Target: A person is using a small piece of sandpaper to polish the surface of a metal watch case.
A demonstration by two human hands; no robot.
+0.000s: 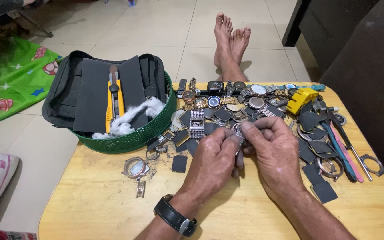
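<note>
My left hand (212,162) and my right hand (272,149) meet over the middle of a yellow wooden table (107,204). Between the fingertips of both hands sits a small silver metal watch part (239,134), pinched from each side. My left wrist wears a black strap watch (174,217). Just beyond my hands lies a heap of wristwatches (227,95), metal bands and dark square pieces (179,163). A bare watch case (136,168) and a short band link (141,189) lie to the left of my left hand.
A green basket (134,138) at the table's left back holds a black pouch, a yellow-handled utility knife (114,100) and white cotton wadding. Hand tools (345,149), a yellow block (302,98) and rings lie at the right. My bare feet (230,42) rest on the tiled floor beyond.
</note>
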